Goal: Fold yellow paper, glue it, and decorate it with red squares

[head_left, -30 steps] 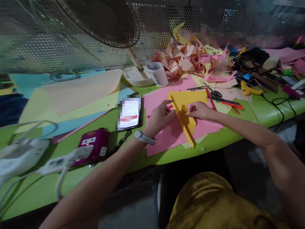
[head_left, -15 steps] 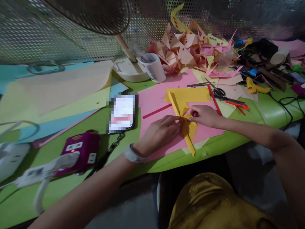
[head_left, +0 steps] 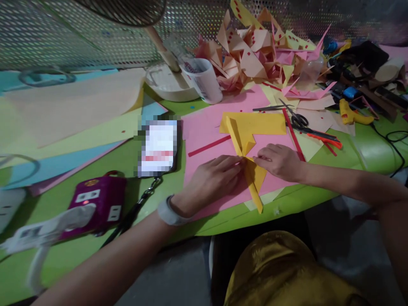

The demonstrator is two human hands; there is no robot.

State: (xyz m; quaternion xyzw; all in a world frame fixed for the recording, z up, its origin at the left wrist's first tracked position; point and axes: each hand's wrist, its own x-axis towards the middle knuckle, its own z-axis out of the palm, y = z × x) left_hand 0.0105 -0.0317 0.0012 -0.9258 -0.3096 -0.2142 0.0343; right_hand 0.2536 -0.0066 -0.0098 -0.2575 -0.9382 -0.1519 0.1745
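While the bent fingertips of my left hand (head_left: 219, 174) touch the narrow waist of the yellow paper (head_left: 245, 138), my right hand (head_left: 279, 161), fingers curled, meets it opposite; whether either pinches it, I cannot tell. It lies on pink paper (head_left: 207, 127) near a red strip (head_left: 208, 146).

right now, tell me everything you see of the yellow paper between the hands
The yellow paper, matte like thin card, has a wide band at its far end and a folded strip slanting down to a narrow near end, with angled flaps beside it. It lies mostly over pink paper. The left hand and right hand touch its narrow middle.
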